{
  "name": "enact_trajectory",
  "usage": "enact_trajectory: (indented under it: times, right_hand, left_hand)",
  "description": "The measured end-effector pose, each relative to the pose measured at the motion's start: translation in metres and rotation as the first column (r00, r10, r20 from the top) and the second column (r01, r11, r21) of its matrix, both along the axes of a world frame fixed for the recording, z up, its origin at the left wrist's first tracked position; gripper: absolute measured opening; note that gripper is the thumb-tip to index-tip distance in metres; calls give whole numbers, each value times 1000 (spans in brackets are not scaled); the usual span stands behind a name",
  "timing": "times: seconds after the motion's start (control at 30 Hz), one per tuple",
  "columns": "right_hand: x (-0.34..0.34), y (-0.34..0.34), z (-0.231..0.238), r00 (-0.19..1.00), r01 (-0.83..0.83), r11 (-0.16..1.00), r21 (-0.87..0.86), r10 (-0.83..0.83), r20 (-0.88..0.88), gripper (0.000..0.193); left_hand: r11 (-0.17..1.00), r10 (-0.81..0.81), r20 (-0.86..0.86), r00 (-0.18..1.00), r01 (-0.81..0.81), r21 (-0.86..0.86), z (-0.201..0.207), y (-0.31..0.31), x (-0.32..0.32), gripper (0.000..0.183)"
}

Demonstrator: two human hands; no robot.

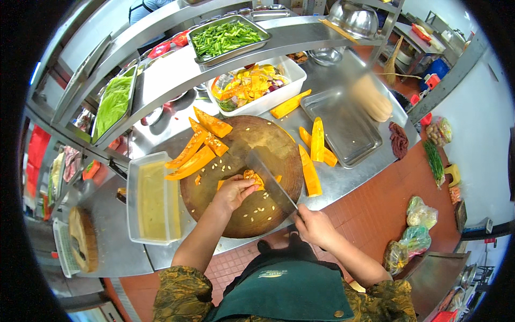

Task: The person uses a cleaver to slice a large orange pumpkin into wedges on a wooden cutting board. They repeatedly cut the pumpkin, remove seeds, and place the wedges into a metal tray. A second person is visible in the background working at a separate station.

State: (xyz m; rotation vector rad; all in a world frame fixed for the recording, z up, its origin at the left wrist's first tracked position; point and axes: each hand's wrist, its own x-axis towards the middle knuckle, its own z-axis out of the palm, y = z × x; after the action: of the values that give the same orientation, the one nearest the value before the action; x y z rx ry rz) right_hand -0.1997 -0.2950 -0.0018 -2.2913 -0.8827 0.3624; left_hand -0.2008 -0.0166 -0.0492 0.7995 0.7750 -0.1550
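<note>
My left hand [235, 193] is closed on a chunk of orange pumpkin [256, 180] near the middle of a round wooden chopping board [247, 142]. In my right hand [315, 227] is the handle of a cleaver [272, 182], at the board's right front edge. Its broad blade slants up to the left and stands right beside the chunk; whether it touches is unclear. Pale seeds [261, 210] lie scattered over the wood. Several pumpkin wedges [194, 162], some with seeds, overlap the board's far left edge, and peeled-looking strips [309, 170] lie right of it.
Left of the board stands a clear plastic box [153, 201]. Behind it is a white tub [296, 80] of peelings. A metal tray [346, 131] and a pale squash [374, 102] sit at right. Overhead, a steel shelf [292, 33] carries a tray of chopped greens [224, 39].
</note>
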Motion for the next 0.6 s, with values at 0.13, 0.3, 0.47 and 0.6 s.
enact_trajectory:
  times: [0.13,0.3,0.47,0.6]
  right_hand:
    - [-3,4,9,1000,10,999,-41,-10,0,17]
    - [7,-6,9,947,96,992,83,-65,-314,18]
    - [11,-5,19,869,108,992,68,-61,-491,21]
    - [11,-3,21,853,126,989,72,-71,-516,22]
  left_hand:
    - [990,49,58,997,-41,-138,-7,9,-10,25]
    - [953,-129,182,975,72,293,13,-9,-11,29]
    - [86,-384,-106,917,150,985,17,-36,-7,57]
    - [-21,-340,-102,935,101,995,18,-51,3,51]
